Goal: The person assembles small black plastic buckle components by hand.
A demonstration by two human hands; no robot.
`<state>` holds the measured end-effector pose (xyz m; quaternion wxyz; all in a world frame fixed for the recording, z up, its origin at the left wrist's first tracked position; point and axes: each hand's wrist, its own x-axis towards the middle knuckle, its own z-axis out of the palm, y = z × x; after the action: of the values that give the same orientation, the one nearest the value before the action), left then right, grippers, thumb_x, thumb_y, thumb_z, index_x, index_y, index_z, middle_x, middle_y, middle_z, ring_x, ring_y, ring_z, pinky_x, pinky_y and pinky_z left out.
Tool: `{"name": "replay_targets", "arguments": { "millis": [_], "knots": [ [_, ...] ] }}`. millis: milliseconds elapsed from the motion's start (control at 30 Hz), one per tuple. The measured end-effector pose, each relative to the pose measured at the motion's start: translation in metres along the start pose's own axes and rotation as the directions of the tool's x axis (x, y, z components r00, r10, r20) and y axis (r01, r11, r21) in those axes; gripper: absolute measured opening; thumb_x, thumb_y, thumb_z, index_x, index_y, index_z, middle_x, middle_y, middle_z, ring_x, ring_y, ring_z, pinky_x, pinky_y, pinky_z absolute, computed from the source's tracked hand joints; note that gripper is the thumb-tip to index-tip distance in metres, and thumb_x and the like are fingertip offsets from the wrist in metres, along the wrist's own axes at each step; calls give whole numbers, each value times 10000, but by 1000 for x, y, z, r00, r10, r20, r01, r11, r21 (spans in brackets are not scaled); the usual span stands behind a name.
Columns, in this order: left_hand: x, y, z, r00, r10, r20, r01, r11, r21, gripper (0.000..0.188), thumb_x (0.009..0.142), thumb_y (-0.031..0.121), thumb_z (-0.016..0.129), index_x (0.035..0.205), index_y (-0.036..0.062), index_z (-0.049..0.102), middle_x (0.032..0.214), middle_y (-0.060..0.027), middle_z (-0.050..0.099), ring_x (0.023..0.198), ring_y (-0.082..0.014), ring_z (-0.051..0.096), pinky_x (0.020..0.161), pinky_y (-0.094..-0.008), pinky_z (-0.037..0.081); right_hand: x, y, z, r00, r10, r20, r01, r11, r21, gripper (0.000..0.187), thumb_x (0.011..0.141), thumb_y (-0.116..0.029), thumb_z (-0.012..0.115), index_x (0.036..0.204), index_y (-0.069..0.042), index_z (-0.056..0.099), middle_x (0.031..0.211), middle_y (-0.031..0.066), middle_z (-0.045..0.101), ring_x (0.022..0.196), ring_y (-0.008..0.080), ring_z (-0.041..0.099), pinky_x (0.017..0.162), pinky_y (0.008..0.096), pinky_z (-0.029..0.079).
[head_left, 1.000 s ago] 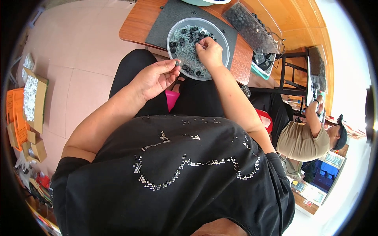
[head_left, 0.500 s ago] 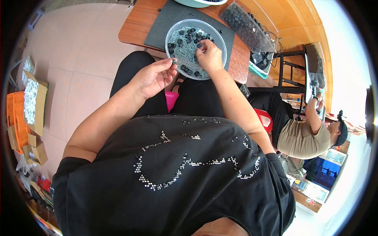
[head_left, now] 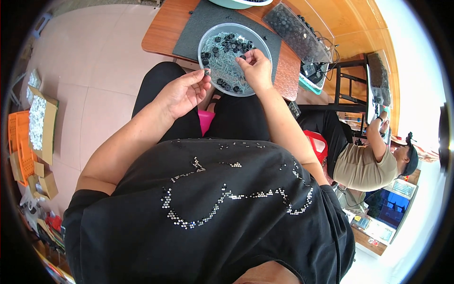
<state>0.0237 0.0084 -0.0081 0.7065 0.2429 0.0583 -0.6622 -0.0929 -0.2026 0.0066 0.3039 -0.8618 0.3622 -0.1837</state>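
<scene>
A clear round tub (head_left: 270, 67) holds many thin silvery screws (head_left: 222, 61) and several small round black plastic caps (head_left: 231, 46). My right hand (head_left: 257, 73) is over the tub's right side, with thumb and forefinger pinched on a small black cap (head_left: 243, 57). At the tub's near left rim, my left hand (head_left: 187, 92) pinches a small dark piece between thumb and fingertip. That piece is mostly covered, so its kind cannot be made out. The other left fingers are curled.
Under the tub lies a dark grey mat (head_left: 189, 38) on a brown wooden table (head_left: 161, 33). A clear bin of black parts (head_left: 293, 35) and a pale green basin (head_left: 236, 4) stand behind. A co-worker (head_left: 366, 165) sits at right; open cardboard boxes (head_left: 47, 128) stand left.
My right hand has shifted slightly down and to the right, its fingers pinched on the black cap. My left hand has barely moved.
</scene>
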Motion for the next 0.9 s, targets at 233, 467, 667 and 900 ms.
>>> {"name": "replay_targets", "arguments": {
  "millis": [233,467,667,900],
  "knots": [
    [-6,-1,13,998,26,50,-25,999,-22,225,934,232,561,1103,85,584,1081,-53,610,995,-146,566,879,-272,445,-58,-58,-2,938,-308,160,238,906,350,154,764,-64,708,915,-37,705,755,54,588,662,131,551,613,275,452],
    [-4,-7,10,994,34,101,-31,999,-31,195,929,191,564,1054,44,587,1025,-74,625,947,-145,579,899,-291,469,-66,-76,-7,935,-353,41,341,924,172,209,716,-35,728,923,-52,703,805,81,598,718,192,572,591,277,455],
    [-1,-14,1,985,-3,170,12,998,-55,244,948,190,526,1124,24,552,1090,-64,603,1030,-127,559,980,-276,431,-67,-72,0,919,-390,47,356,877,324,187,721,-27,726,901,-33,677,845,64,610,744,137,578,581,250,453],
    [-9,-12,15,974,-37,223,35,999,15,237,934,107,532,1145,0,536,1056,-73,604,981,-128,587,904,-239,488,-69,-69,2,981,-108,160,-1,827,562,111,785,0,671,887,-20,631,810,30,627,650,77,564,573,199,453]
  ]
}}
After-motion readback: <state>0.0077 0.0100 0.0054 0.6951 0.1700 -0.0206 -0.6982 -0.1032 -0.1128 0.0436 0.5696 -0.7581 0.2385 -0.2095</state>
